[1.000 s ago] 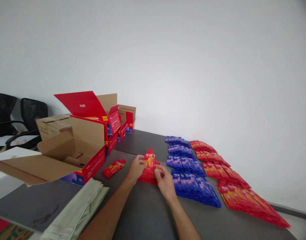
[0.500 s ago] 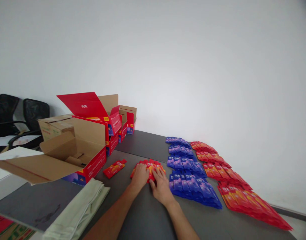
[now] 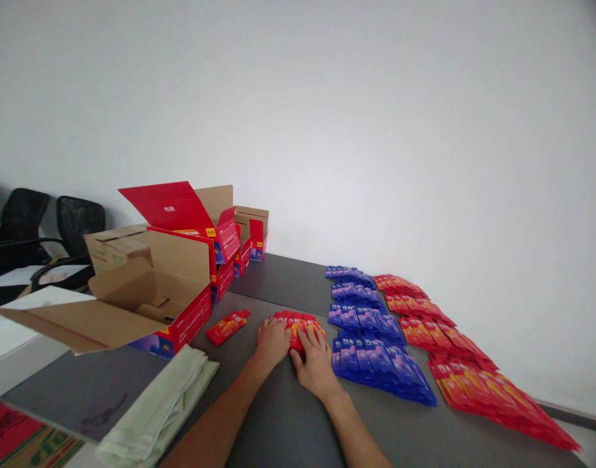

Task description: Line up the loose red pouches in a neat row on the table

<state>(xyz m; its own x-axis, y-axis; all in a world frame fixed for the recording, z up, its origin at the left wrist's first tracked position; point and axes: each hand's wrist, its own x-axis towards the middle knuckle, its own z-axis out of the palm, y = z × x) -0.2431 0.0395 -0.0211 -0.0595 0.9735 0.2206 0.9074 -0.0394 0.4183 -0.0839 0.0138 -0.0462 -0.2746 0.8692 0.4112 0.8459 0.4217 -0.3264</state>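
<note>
A row of overlapping red pouches (image 3: 298,318) with orange print lies on the dark table in front of me. My left hand (image 3: 272,343) has its fingers bent together over the left end of this row. Across the front and right part of the row lies my right hand (image 3: 317,365), its fingers spread on the pouches and the thumb apart near their lower edge. The two hands cover much of the pouches. A separate red pouch (image 3: 228,326) lies flat to the left, touched by neither hand.
Blue pouches (image 3: 375,364) lie in several fanned rows at right, beside rows of red pouches (image 3: 492,390). An open red carton (image 3: 193,318) stands at left, with more red cartons (image 3: 224,237) behind. A folded pale cloth (image 3: 161,406) lies on the table's (image 3: 288,422) near left.
My left hand has shifted slightly right and now covers the left end of the pouch row, which looks narrower. My right hand stays nearly in place. The whole view has shifted slightly.
</note>
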